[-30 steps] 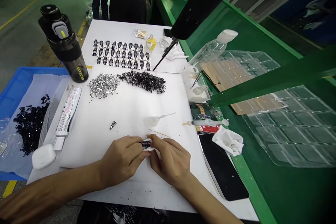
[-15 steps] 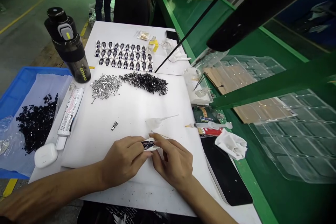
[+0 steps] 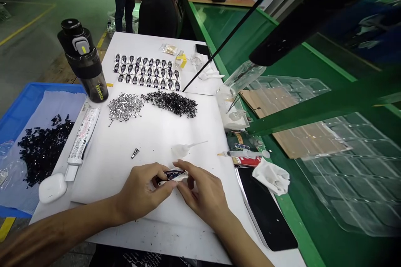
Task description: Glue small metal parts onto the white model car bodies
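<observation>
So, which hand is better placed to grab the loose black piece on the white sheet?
Left, probably. The left hand lies nearest the loose black piece; the right hand sits farther off, and both pinch the small dark part.

White work sheet (image 3: 150, 133), near edge: left hand (image 3: 142, 192) and right hand (image 3: 203, 194), fingertips meeting and pinching one small dark part (image 3: 173, 174) between them; a clear dropper (image 3: 184, 148) and a single loose piece (image 3: 135, 153) lie just beyond. Far side of sheet: silver parts pile (image 3: 124, 106) beside black parts pile (image 3: 171, 103), with rows of dark badge-shaped pieces (image 3: 146, 77) behind, and a dark bottle (image 3: 84, 60) at the left corner. Surrounds: glue tube (image 3: 82, 139), white earbud case (image 3: 52, 187) and blue bin (image 3: 19, 104) to the left; syringe (image 3: 242, 154), crumpled tissue (image 3: 272, 176), phone (image 3: 266, 206) and clear trays (image 3: 354, 175) to the right.
</observation>
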### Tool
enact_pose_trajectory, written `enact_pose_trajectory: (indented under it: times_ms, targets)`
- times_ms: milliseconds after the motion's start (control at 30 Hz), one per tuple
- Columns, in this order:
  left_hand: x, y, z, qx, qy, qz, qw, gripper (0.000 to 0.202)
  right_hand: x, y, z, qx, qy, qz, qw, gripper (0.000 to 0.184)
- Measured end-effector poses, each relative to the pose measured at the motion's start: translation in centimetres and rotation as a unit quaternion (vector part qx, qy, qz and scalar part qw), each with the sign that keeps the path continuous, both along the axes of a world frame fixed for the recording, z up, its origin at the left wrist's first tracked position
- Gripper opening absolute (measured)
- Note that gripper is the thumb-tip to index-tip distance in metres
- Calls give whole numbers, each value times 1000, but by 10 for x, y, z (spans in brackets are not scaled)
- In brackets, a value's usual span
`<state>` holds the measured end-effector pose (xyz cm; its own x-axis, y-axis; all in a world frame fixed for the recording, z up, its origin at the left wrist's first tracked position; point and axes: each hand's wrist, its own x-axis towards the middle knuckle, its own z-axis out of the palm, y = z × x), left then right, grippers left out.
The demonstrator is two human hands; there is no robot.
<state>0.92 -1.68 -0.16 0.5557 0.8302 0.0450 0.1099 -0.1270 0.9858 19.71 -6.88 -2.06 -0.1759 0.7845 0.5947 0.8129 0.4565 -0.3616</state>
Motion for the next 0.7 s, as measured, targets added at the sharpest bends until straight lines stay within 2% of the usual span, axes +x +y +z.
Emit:
enact_pose_trajectory:
  times_ms: [200, 400, 567, 700]
  targets:
    - [-2, 0, 1, 13, -18, -19, 1000, 18, -1, -3, 3, 68, -21, 10, 997, 30]
    - [-6, 2, 1, 88, -20, -46, 995, 22, -8, -6, 5, 120, -42, -13, 992, 16]
    - [-5, 1, -1, 97, -25, -41, 994, 21, -8, -4, 3, 125, -38, -15, 991, 16]
    - [-5, 2, -1, 72, -21, -53, 996, 19, -7, -4, 3, 121, -22, -3, 992, 15]
